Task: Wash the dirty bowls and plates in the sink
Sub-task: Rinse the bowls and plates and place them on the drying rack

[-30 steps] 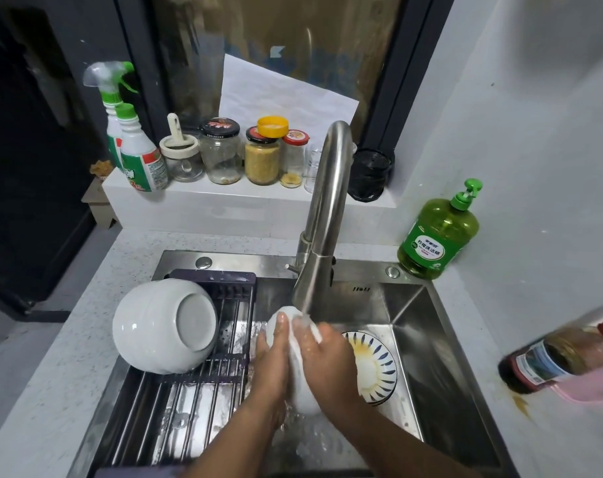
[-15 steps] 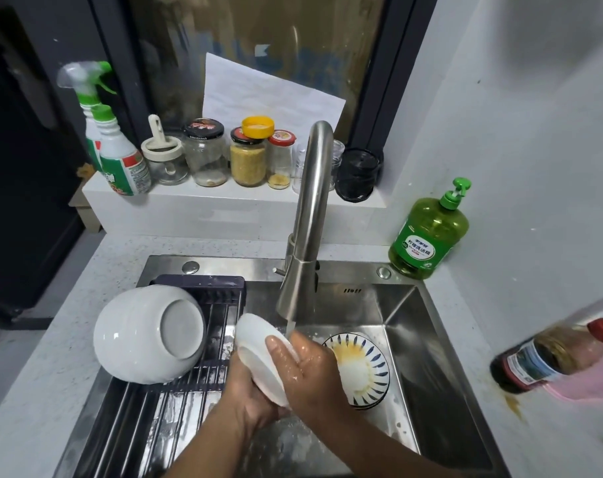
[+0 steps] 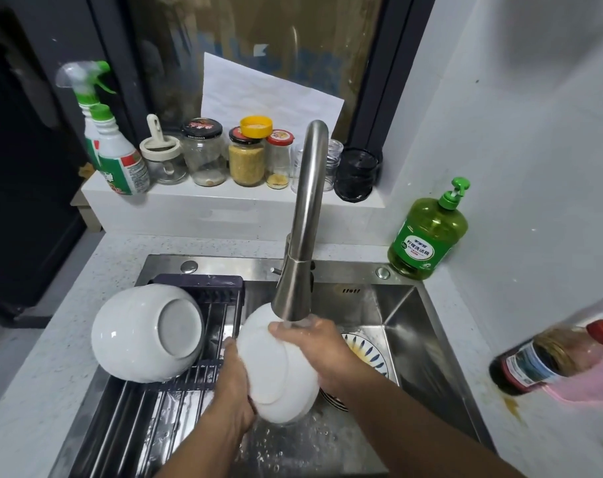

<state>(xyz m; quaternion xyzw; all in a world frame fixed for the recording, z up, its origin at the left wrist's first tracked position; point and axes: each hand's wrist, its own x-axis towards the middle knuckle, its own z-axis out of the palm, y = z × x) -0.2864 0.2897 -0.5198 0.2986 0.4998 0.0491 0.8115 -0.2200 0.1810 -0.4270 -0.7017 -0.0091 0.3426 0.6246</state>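
On the ribbed rack (image 3: 176,384) at the sink's (image 3: 427,343) left edge, a glossy round bowl (image 3: 144,334) lies tipped. Our left hand (image 3: 232,384) and right hand (image 3: 313,350) grip a smooth white bowl (image 3: 275,367) under the steel tap (image 3: 300,243); a patterned plate (image 3: 365,350) lies beneath.

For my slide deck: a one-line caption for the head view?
Both hands, left and right, rinse a white bowl under the running faucet.
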